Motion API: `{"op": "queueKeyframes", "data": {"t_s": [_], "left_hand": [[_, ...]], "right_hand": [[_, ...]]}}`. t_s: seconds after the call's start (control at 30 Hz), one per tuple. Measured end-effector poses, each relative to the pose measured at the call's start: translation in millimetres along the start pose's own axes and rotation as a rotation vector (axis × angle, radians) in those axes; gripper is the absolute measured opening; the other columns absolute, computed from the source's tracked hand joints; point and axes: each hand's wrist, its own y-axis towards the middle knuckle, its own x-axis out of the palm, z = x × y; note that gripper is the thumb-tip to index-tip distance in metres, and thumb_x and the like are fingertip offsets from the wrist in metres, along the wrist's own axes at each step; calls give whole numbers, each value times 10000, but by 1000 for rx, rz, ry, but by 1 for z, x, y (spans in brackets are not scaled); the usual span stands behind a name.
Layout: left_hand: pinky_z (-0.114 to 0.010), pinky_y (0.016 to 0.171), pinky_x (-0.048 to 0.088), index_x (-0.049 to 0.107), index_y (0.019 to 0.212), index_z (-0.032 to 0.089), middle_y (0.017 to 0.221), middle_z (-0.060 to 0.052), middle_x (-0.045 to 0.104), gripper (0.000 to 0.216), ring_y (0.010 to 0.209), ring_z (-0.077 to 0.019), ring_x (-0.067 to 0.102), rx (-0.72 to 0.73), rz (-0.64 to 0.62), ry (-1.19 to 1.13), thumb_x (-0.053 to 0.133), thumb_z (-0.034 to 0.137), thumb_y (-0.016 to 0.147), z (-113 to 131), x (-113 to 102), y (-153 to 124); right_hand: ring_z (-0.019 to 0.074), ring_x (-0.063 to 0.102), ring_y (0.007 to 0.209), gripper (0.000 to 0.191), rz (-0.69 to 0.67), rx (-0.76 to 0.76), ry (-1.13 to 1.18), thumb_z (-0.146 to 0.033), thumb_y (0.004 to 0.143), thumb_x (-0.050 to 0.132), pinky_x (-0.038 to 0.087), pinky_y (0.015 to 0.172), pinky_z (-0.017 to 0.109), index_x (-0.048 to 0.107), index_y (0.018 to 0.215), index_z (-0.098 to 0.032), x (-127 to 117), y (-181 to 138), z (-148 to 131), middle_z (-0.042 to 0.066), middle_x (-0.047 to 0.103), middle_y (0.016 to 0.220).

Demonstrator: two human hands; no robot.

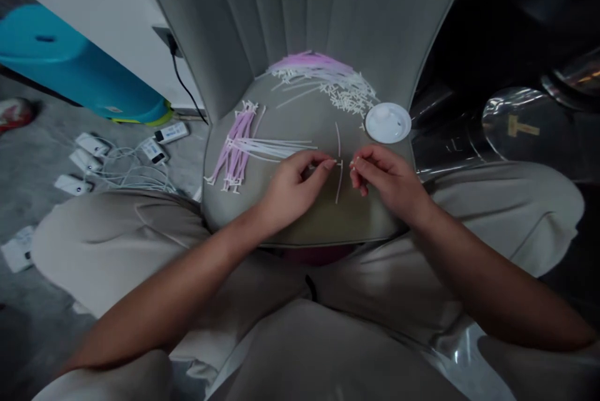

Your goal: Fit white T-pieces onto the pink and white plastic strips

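My left hand [293,185] rests on the grey chair seat [281,132], fingers curled in a pinch at a thin white strip [339,179] lying between both hands. My right hand [384,176] is curled too, its fingertips pinched close to the same strip from the right. To the left lies a bundle of pink and white strips [234,151], with long white strips [276,148] running toward my left hand. A heap of pink strips [312,64] and short white pieces [349,92] sits at the back of the seat.
A round white lid [388,122] lies at the seat's right edge. The chair's padded back [304,7] rises behind. On the floor at left lie white chargers and cables [107,160], a blue container [70,67] and a wall socket with black cord [171,45]. A shiny metal object [525,126] stands at right.
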Motion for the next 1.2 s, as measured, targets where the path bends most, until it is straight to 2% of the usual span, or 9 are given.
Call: {"op": "queueKeyframes", "data": {"t_s": [0.1, 0.37, 0.53, 0.73, 1.1, 1.2], "left_hand": [[-244, 627, 435, 722, 874, 205, 785, 6, 721, 189, 662, -112, 581, -49, -37, 18, 578, 323, 910, -11, 6, 0], [-245, 630, 434, 722, 902, 211, 805, -4, 735, 172, 673, -109, 596, -63, -61, 8, 585, 314, 911, -29, 15, -2], [-259, 722, 499, 714, 919, 209, 862, -26, 748, 216, 780, -134, 658, -167, -110, -90, 559, 359, 940, -43, 17, -2], [-271, 768, 517, 714, 901, 216, 855, -26, 736, 188, 815, -138, 671, -140, -188, -122, 564, 319, 950, -41, 12, -1], [-237, 656, 442, 683, 858, 180, 754, -6, 664, 233, 703, -114, 588, -141, -227, -100, 554, 342, 965, -42, 9, -1], [-242, 668, 438, 663, 844, 180, 752, -5, 649, 256, 711, -118, 578, -126, -241, -87, 540, 362, 976, -44, 8, -1]], "right_hand": [[88, 495, 521, 214, -17, 36, -13, -399, 900, 628, 411, 498, 230, 552, 808, -221, -1, 3, 12, -49, 565, 607], [94, 503, 562, 171, -87, 106, -81, -323, 905, 556, 417, 533, 225, 583, 782, -207, 2, 12, 28, -35, 563, 635], [91, 509, 546, 179, -79, 181, -65, -311, 906, 541, 423, 531, 224, 573, 761, -209, 1, 13, 32, -36, 565, 631], [91, 509, 562, 181, -119, 201, -68, -310, 915, 531, 419, 531, 224, 589, 778, -206, 0, 13, 34, -36, 566, 645], [95, 496, 587, 204, -141, 212, -101, -333, 906, 515, 412, 556, 239, 573, 763, -199, 2, 14, 31, -38, 549, 651], [96, 499, 594, 211, -145, 206, -108, -342, 906, 517, 415, 564, 239, 574, 761, -198, 2, 15, 31, -36, 551, 654]]}}
